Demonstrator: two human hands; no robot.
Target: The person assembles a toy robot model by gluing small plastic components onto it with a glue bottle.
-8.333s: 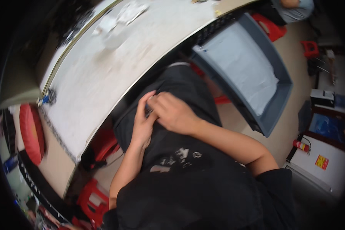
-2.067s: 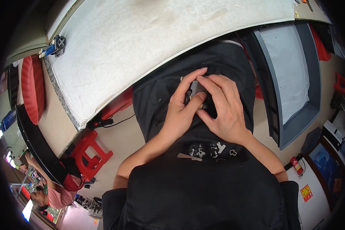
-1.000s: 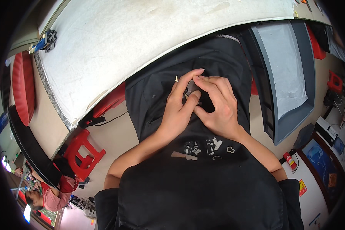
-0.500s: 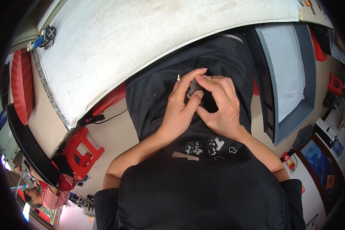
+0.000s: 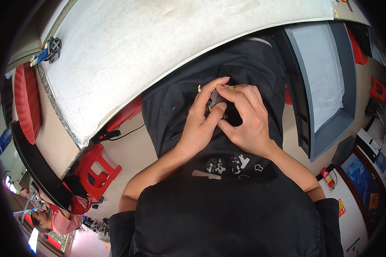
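My left hand (image 5: 200, 125) and my right hand (image 5: 245, 121) meet over my lap, just below the edge of the white table (image 5: 158, 43). Both pinch a small grey object (image 5: 214, 101) between thumbs and fingertips; most of it is hidden by the fingers. The hands rest against my black garment (image 5: 227, 201), which covers my lap and has a small white print on it. A tiny pale bit (image 5: 199, 88) sits on the cloth beside my left index finger.
A grey bin (image 5: 305, 85) lined with white sheet stands to my right under the table's end. A red stool (image 5: 96, 169) and a black cable lie on the floor at my left. A small blue wheeled tool (image 5: 51, 45) sits at the table's far left corner. Another person (image 5: 51, 216) is at lower left.
Both hands stay pressed together on the small object over my lap; the fingers have shifted only slightly. Since the oldest frame, the view has swung so the table fills the top.
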